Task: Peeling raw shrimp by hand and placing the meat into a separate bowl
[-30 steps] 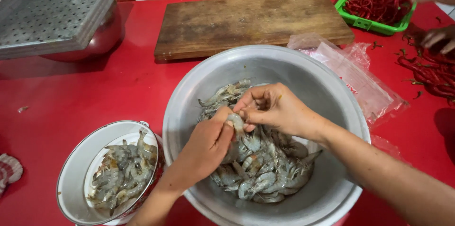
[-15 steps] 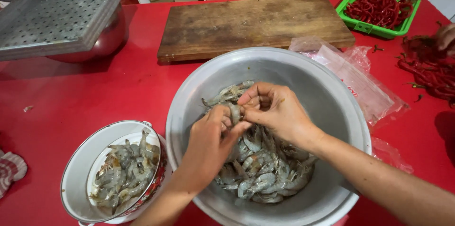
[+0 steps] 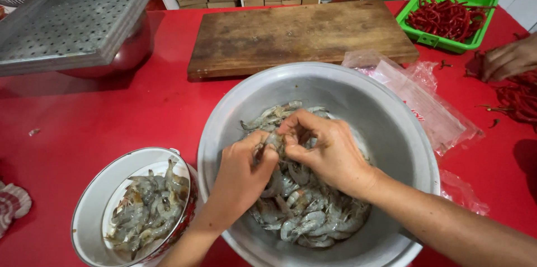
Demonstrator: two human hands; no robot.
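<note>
Holding one shrimp (image 3: 272, 143) over the big bowl (image 3: 391, 132), your hands meet at its centre. Only the head view is available.

Left hand (image 3: 241, 174): fingers curled shut, thumb and forefinger pinching the shrimp from the left. Right hand (image 3: 324, 152): also closed, fingertips pinching the same shrimp from the right, knuckles up.

The shrimp sits just above the pile (image 3: 305, 211) of raw shrimp in the bowl, mostly hidden by your fingers. Its long axis looks to run roughly left to right between the hands; which end is the head cannot be told.

Risks, as judged: a wet shell may slip from the pinch and drop into the pile; the sharp head spine could prick a fingertip if you squeeze blind.

Nearby: small bowl (image 3: 89, 211) with shrimp at left, cutting board (image 3: 296, 34) behind, plastic bag (image 3: 419, 96) at right. Another person's hand (image 3: 509, 60) works among red chillies (image 3: 523, 99).
</note>
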